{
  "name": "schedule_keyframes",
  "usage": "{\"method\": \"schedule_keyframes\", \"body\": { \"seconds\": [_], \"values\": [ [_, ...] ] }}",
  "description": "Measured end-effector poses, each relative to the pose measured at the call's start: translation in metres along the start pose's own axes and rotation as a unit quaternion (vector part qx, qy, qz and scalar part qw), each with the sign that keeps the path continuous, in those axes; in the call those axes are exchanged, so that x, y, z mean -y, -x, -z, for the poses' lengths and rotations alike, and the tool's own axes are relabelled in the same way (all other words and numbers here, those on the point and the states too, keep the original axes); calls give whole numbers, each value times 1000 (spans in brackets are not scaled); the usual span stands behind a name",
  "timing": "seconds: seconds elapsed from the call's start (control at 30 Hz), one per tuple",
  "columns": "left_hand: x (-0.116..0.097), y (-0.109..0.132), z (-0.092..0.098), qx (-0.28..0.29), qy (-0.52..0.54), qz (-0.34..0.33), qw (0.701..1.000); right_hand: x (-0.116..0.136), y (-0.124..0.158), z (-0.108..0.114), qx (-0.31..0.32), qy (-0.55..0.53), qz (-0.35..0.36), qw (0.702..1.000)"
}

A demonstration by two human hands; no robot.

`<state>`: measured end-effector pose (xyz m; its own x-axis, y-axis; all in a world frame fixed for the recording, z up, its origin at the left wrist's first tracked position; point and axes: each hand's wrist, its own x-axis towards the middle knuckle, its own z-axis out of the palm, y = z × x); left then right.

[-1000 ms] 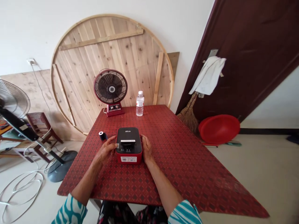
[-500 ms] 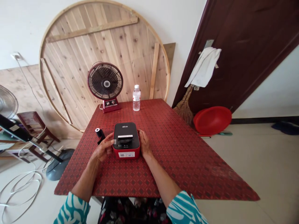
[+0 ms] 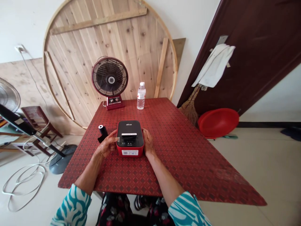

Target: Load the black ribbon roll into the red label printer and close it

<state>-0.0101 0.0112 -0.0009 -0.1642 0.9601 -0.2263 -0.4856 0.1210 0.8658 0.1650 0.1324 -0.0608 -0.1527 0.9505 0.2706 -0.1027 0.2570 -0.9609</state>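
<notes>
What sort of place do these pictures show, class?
Probably a plain room in a home: a round wooden tabletop leans against the wall, a straw broom stands by the door, and a red plastic basin sits on the floor.

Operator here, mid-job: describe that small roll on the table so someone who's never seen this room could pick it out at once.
On the red patterned table, find the black-and-red label printer between the left hand and right hand. Just past the left hand, left of the printer, is a small black roll. Its white core sets it apart, and it is the only loose black cylinder there.
</notes>
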Motion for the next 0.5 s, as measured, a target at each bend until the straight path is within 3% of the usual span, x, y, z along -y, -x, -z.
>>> {"method": "schedule_keyframes", "body": {
  "seconds": [0.23,0.5],
  "values": [
    [2,-2,2,11,-5,6,1000,2,1,0,4,10,-11,1000],
    [2,-2,1,-17,-7,9,1000,3,3,-1,5,-3,-13,1000]
  ]
}}
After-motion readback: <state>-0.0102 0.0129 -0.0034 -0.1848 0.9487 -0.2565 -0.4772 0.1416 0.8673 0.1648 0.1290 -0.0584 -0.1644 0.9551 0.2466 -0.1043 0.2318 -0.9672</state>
